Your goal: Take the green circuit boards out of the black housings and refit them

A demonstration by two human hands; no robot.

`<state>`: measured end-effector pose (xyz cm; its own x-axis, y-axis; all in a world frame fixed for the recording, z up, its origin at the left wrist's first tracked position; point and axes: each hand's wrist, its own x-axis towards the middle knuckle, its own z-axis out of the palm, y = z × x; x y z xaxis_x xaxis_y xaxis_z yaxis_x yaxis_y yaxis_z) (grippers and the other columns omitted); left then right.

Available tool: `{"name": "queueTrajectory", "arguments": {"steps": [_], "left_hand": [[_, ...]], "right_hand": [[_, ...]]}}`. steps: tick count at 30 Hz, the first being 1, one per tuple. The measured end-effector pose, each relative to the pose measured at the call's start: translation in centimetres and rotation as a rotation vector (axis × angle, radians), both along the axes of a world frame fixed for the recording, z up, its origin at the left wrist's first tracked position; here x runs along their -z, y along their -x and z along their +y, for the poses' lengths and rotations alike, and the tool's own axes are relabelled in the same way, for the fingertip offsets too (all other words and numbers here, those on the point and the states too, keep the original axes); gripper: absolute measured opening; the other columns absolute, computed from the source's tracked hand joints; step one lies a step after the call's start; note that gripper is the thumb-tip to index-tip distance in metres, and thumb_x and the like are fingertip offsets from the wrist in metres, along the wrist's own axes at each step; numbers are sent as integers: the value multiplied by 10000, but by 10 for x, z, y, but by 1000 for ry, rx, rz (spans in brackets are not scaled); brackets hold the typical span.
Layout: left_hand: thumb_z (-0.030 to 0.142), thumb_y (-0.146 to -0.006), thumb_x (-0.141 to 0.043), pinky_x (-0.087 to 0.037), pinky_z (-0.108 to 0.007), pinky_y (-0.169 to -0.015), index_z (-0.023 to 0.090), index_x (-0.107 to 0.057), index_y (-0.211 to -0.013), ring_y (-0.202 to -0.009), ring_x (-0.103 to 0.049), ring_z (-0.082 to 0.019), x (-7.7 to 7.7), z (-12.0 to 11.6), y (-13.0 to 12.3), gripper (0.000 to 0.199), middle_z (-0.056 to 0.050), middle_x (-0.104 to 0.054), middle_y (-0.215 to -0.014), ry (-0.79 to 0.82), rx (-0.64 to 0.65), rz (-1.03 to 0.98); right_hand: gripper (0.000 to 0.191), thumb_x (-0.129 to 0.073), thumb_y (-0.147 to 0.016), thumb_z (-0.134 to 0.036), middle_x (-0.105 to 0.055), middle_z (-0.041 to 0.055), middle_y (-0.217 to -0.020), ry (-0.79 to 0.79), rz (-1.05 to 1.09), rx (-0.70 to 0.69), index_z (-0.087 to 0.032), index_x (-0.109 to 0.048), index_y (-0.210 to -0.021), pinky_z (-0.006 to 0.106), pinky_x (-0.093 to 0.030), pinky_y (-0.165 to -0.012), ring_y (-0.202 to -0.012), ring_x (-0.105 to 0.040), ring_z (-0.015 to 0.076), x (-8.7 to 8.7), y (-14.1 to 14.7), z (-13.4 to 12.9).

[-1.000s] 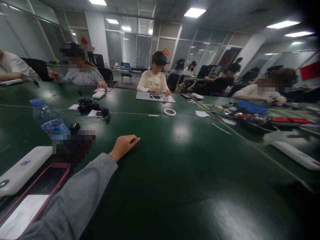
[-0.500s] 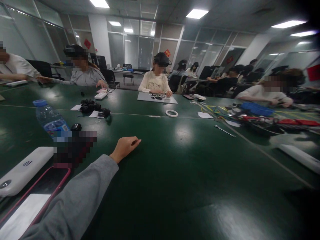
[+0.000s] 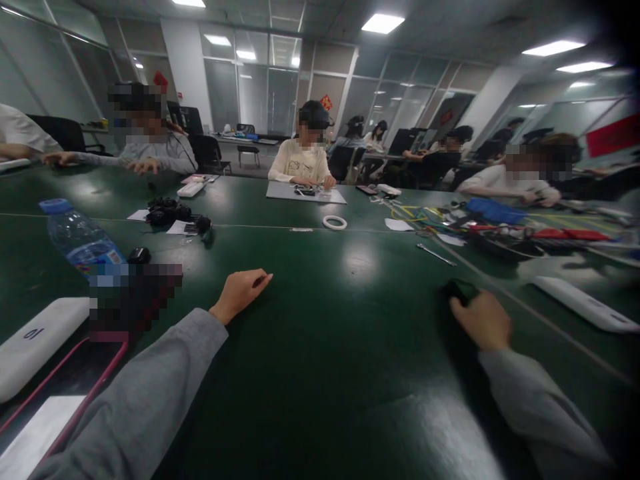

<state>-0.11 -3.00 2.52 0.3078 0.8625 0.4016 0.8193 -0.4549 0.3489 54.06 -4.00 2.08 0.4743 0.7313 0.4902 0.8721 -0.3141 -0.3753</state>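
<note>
My left hand (image 3: 241,293) rests on the green table (image 3: 320,347), left of centre. Its fingers are curled in, thumb against them, and nothing shows in them. On the right, my right hand (image 3: 484,319) is held low over the table, blurred a little by motion. Its fingers close on a dark object (image 3: 461,291) whose kind I cannot make out. Beyond that hand lies a metal wrench (image 3: 436,255). Left of my left forearm are a phone with a red edge (image 3: 90,363), a white device marked 01 (image 3: 43,340) and a tilted plastic bottle (image 3: 83,237).
A white ring (image 3: 335,223) lies past the table seam. Black items (image 3: 170,212) are bunched at the left. Tangled cables and a blue piece (image 3: 495,210) lie at the right, near a long white device (image 3: 583,303). People sit across the table.
My right hand has come into view from the right with the dark object. My left hand stays in place on the table. The whole view has shifted slightly to the right.
</note>
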Motion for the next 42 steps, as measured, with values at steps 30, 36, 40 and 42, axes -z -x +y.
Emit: {"name": "queueTrajectory", "arguments": {"steps": [30, 36, 40, 42], "left_hand": [[511, -868, -471, -479, -391, -865, 203, -529, -1250, -1072, -601, -235, 10, 27, 11, 494, -104, -629, -1196, 366, -11, -473], [521, -851, -492, -482, -391, -881, 193, -540, -1243, -1052, -610, -234, 13, 27, 11, 513, -105, -640, -1168, 364, 25, -485], [526, -812, -548, -466, -407, -933, 199, -548, -1245, -1070, -605, -239, 13, 27, 12, 542, -107, -632, -1162, 406, 52, -497], [525, -799, -565, -463, -413, -941, 190, -561, -1231, -1067, -606, -242, 12, 26, 12, 547, -111, -635, -1146, 425, 63, -513]], "right_hand": [[515, -674, -813, -479, -520, 96, -1089, -14, 93, -1192, -196, -490, -1203, 415, -480, -861, -1002, -545, 256, 19, 310, 70], [536, -650, -808, -549, -520, 113, -1088, -31, -85, -1186, -196, -495, -1181, 438, -448, -854, -1018, -512, 289, 12, 316, 59], [532, -650, -805, -558, -507, 106, -1108, -22, -107, -1208, -219, -498, -1185, 423, -450, -844, -1018, -509, 281, 8, 318, 51], [543, -661, -794, -559, -499, 104, -1120, -19, -88, -1213, -230, -501, -1195, 425, -451, -853, -1029, -508, 282, 6, 317, 49]]}}
